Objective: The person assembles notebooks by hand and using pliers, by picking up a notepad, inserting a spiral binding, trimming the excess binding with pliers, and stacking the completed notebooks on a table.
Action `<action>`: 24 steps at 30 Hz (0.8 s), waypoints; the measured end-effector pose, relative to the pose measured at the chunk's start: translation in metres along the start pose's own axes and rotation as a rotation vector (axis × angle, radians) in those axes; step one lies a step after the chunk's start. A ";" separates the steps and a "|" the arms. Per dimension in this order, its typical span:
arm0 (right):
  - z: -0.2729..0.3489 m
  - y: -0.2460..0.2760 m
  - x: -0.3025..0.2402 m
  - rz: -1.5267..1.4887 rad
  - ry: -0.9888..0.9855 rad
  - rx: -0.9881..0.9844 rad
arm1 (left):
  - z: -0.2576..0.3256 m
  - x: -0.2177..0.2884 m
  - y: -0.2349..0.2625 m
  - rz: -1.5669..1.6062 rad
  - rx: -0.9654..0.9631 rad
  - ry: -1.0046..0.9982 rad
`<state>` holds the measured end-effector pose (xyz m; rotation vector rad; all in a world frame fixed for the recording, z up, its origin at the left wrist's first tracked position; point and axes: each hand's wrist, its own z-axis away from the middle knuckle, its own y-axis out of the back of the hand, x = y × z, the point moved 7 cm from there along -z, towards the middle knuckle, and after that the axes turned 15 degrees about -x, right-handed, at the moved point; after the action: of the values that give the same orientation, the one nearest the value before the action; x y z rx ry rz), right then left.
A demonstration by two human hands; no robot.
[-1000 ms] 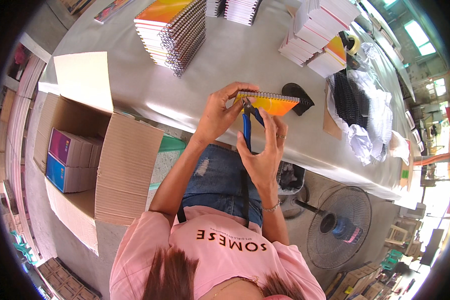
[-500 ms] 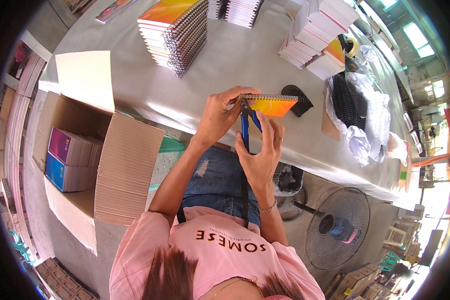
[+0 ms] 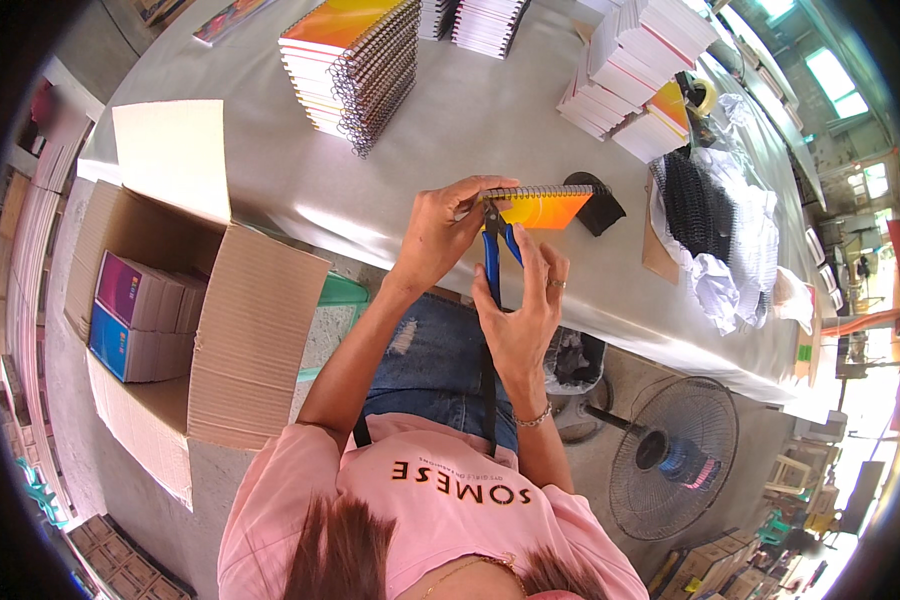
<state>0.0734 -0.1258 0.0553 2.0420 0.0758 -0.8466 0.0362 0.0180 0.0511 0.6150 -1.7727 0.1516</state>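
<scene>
Yellow-orange in cover, 1 spiral-bound notebook (image 3: 545,208) is at the centre of the frame, its left end pinched in the closed grip of the left hand (image 3: 438,232). The right hand (image 3: 520,325) has its grip curled around blue-handled pliers (image 3: 491,258), handles slightly parted, tips at the coil's left end. Toward the upper left, a stack of spiral-bound notebooks (image 3: 332,75) stands on the grey counter (image 3: 510,110). At the left, an open cardboard box (image 3: 255,340) holds books (image 3: 120,288) showing 2 covers, purple and blue.
</scene>
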 end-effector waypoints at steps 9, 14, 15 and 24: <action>0.000 -0.001 0.000 -0.203 -0.021 -0.073 | 0.000 -0.004 -0.002 -0.009 0.042 -0.018; 0.004 -0.022 0.016 -1.447 -0.373 -0.428 | 0.004 -0.006 -0.004 -0.021 0.093 -0.057; 0.002 -0.024 0.013 -1.708 -0.398 -0.496 | 0.003 -0.005 -0.003 -0.041 0.104 -0.068; -0.008 0.008 0.048 -1.097 -0.303 -0.373 | 0.002 0.008 0.002 -0.038 0.141 0.092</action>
<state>0.1175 -0.1366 0.0350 1.3996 1.1636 -1.6283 0.0316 0.0163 0.0587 0.7311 -1.6705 0.2758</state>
